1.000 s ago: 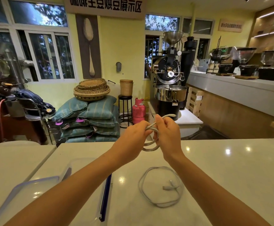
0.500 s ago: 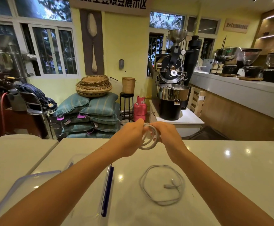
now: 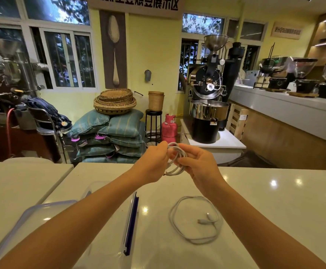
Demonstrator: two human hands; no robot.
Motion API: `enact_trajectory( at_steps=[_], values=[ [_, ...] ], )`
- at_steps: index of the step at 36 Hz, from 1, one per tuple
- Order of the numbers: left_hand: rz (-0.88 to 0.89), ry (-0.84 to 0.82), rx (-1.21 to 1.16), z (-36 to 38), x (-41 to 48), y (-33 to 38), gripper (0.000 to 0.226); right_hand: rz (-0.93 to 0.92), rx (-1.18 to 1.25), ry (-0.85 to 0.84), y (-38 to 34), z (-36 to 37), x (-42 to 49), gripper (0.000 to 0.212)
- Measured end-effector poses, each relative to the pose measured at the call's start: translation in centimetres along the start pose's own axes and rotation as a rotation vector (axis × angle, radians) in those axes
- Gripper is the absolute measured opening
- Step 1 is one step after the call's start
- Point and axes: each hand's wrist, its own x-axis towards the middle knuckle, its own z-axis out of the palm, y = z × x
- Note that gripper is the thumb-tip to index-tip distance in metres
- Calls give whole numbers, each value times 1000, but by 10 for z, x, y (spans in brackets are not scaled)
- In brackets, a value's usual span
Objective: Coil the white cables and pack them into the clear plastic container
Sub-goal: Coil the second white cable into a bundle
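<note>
While both of your hands are raised above the far edge of the worktop (image 3: 274, 210), they hold one coiled white cable (image 3: 174, 160) between them. Your left hand (image 3: 150, 164) has its grip pressed together on the left side of the coil, thumb and fingers pinching the strands. Your right hand (image 3: 199, 164) has its grip curled around the right side of the same coil, fingers closed over the loops. One connector end of this cable shows at the bottom of the coil, just beside your left hand.

A second white cable (image 3: 195, 220) lies flat on the worktop in a loose open loop, nearer to you and below your right forearm, with both plug ends resting inside the loop. To its left, well apart from it, stands a clear lid with a blue edge (image 3: 131, 222), seen edge-on. The clear plastic container (image 3: 28, 216) sits at the near left part of the worktop, largely hidden by your left forearm; whether anything lies in it, you cannot tell.
</note>
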Motion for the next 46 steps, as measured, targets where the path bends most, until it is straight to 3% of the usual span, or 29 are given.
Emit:
enact_trajectory(
  at_steps=[3,9,16,22,26,30,46],
  values=[
    [4,-8,-3,2,1,-1,25,15,20,6,2,0,-1,35],
    [45,-1,99,0,0,-4,16,71,-38,-41,2,1,0,24],
    [72,-19,90,0,2,-5,20,119,-61,-100,1,-5,3,28],
    [55,-48,52,-3,1,0,19,126,110,-109,5,-8,3,28],
    [27,-64,-105,-4,2,-4,28,142,270,-124,8,-9,4,26],
    [37,-75,-168,-6,2,-5,24,143,358,-148,10,-8,4,27],
    [16,-92,-143,-8,9,0,32,135,556,-100,12,-5,10,24]
  ],
)
